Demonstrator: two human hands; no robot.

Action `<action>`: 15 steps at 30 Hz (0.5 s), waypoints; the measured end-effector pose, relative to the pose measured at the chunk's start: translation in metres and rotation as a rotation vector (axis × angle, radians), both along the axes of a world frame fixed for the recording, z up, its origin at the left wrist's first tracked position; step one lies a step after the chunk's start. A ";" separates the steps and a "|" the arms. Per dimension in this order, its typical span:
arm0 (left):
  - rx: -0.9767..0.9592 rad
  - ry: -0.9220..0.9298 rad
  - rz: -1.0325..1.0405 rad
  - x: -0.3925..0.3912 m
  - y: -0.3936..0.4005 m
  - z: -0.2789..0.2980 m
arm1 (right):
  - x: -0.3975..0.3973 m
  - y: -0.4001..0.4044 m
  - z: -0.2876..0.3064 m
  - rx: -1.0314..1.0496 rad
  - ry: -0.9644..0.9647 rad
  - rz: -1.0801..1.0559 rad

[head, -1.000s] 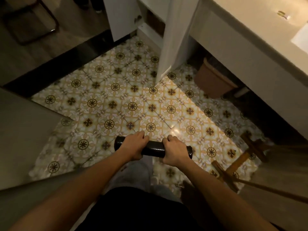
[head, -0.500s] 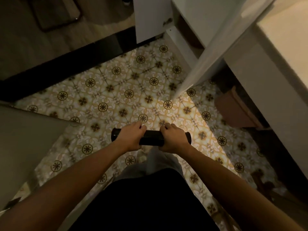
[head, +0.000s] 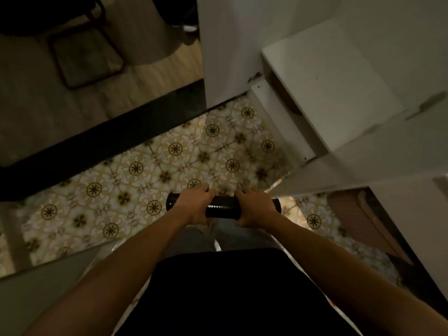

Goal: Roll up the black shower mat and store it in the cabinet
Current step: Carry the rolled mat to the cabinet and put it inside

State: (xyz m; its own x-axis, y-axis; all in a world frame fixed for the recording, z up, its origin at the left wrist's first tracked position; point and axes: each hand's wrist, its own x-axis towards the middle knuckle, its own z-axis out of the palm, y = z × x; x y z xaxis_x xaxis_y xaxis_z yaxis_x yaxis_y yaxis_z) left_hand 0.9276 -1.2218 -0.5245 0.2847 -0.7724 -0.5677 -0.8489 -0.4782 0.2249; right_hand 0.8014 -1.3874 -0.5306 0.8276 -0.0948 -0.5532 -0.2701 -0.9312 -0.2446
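Observation:
The black shower mat [head: 223, 209] is rolled into a tight tube and held level in front of my body, above the patterned tile floor. My left hand [head: 194, 204] wraps its left part and my right hand [head: 254, 209] wraps its right part, with both ends of the roll sticking out. The white cabinet [head: 324, 76] stands ahead to the right with its doors swung open; one open door [head: 363, 151] reaches out just right of my right hand.
A second open white door [head: 225, 49] stands further back. A brown bin [head: 363, 221] sits under the counter at the right. A black threshold strip [head: 101, 137] crosses the floor, and a dark-framed stool [head: 84, 54] stands beyond it. A pale panel [head: 36, 287] lies at lower left.
I have moved forward toward the cabinet with the rolled mat in both hands; the open doors and cabinet interior now fill the upper right. My grip is unchanged.

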 end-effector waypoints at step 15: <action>-0.127 0.040 -0.284 0.229 -0.202 -0.006 | 0.184 -0.171 0.007 0.001 -0.043 -0.301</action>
State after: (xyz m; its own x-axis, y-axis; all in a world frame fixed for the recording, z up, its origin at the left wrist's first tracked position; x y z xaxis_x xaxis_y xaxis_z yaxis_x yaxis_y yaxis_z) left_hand 1.1568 -1.4239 -0.5309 0.0268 -0.8831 -0.4684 -0.9338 -0.1893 0.3036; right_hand 0.9855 -1.5585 -0.5240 0.7855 -0.3383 -0.5183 -0.5228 -0.8108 -0.2631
